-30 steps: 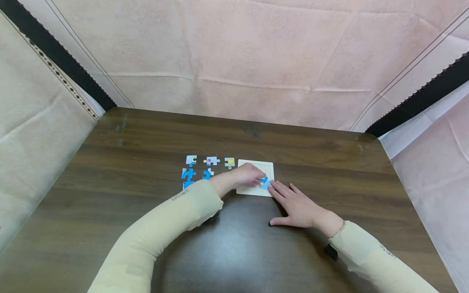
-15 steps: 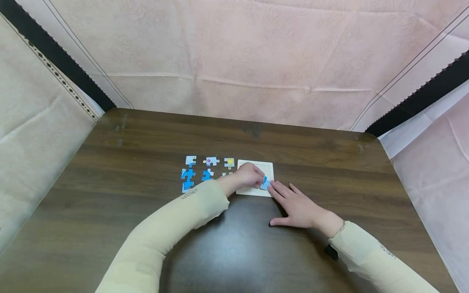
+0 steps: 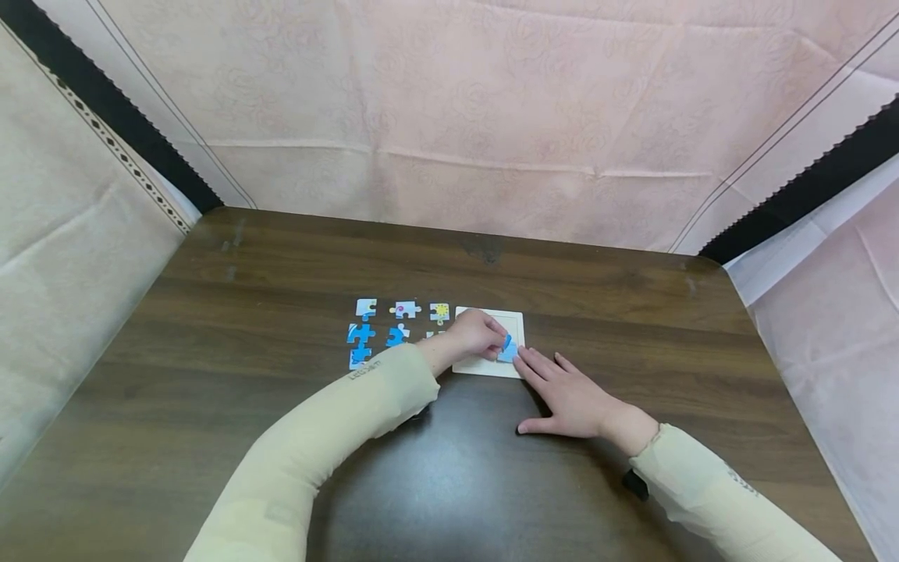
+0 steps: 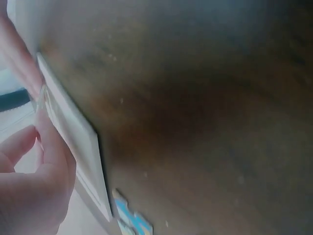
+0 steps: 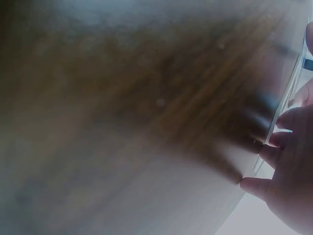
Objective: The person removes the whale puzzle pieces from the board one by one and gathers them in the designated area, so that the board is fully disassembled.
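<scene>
My left hand (image 3: 480,334) is over the white puzzle frame (image 3: 488,368) and pinches a small blue puzzle piece (image 3: 507,341) between thumb and fingers. Just below that piece, a light blue puzzle piece (image 3: 507,356) lies in the frame's lower right corner. My right hand (image 3: 567,396) lies spread with straight fingers, its fingertips touching the frame's right edge. The left wrist view shows my left hand (image 4: 44,171) above the pale frame (image 4: 80,139); the pinched piece is hardly visible there. In the right wrist view, fingertips of my right hand (image 5: 288,156) meet the frame's edge.
Loose puzzle pieces lie in rows left of the frame, among them a sun piece (image 3: 439,312), a pink-dotted piece (image 3: 405,309) and a blue piece (image 3: 361,333). My left forearm partly covers the lower ones. Pale cloth hangs behind the brown table (image 3: 449,484).
My left hand has shifted slightly, and the blue piece it pinches has turned and sits more upright. The left forearm moved a little to the right. My right hand stays in place.
</scene>
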`<action>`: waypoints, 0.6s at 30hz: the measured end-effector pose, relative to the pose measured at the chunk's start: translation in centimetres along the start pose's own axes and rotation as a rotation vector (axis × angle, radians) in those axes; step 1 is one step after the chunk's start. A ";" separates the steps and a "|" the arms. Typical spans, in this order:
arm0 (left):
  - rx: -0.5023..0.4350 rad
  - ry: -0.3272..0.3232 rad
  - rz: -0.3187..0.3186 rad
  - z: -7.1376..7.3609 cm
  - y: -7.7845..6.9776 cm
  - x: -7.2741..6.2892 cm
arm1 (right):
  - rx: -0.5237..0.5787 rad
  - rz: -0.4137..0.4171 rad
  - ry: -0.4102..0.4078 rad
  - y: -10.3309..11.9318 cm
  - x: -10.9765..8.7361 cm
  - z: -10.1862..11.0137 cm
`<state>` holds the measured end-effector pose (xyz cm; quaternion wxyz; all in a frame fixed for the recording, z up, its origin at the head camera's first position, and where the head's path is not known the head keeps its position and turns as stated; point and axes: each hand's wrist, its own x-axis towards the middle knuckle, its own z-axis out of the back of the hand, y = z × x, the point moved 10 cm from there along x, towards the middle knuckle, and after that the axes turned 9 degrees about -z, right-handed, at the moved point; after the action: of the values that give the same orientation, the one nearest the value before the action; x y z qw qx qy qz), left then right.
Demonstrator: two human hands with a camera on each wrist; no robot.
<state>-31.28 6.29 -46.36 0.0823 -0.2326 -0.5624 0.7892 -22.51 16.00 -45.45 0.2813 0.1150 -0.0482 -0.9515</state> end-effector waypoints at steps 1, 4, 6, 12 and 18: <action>0.002 -0.012 -0.004 0.3 -0.1 0.0 | 0.000 -0.001 0.001 0.0 0.0 0.0; -0.009 -0.032 -0.001 1.4 -0.3 -0.1 | -0.003 -0.002 0.003 0.0 0.0 0.0; -0.029 -0.040 0.008 2.1 -0.3 -0.1 | -0.004 -0.005 0.008 0.1 0.0 0.0; -0.039 -0.036 0.011 3.8 -0.3 -0.6 | 0.003 -0.012 0.024 0.1 0.1 -0.1; -0.065 -0.054 0.026 5.4 0.1 -1.2 | 0.008 -0.013 0.031 0.1 0.1 -0.1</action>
<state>-32.64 1.21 -44.75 0.0493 -0.2213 -0.5867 0.7774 -22.51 15.83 -45.51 0.2755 0.1310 -0.0469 -0.9512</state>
